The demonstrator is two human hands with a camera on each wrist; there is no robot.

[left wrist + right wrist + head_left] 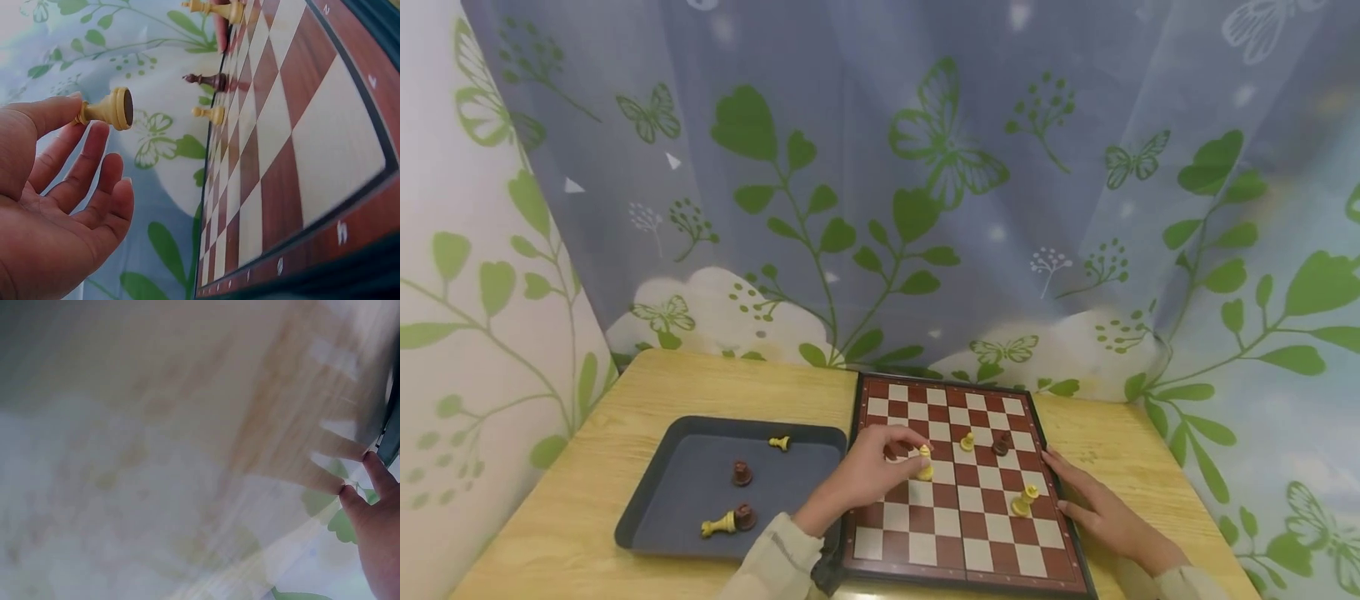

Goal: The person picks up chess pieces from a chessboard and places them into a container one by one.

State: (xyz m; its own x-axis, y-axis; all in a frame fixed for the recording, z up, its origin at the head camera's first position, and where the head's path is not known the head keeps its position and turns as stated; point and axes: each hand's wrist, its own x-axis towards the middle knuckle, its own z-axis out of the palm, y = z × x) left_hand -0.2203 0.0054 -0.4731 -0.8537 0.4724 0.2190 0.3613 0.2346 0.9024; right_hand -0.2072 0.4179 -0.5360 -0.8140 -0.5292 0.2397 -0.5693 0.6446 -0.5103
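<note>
My left hand (868, 467) pinches a yellow chess piece (109, 109) between thumb and fingertips, its other fingers loosely bent. The piece's base is off the chessboard (936, 496), and the fingers cover its top in the left wrist view. On the board's right half stand a yellow pawn (967, 442), a dark brown chess piece (1001, 443) and a tall yellow chess piece (1023, 502). My right hand (1101, 512) lies along the board's right edge, fingertips touching the rim; the right wrist view shows its fingers (378, 475) at the wooden table.
Left of the board sits a dark grey tray (677, 475). In it are a small yellow piece (780, 443), a brown piece (742, 473), and a yellow piece (718, 525) lying against another brown piece (745, 517). A patterned curtain (850, 167) hangs behind the wooden table (550, 517).
</note>
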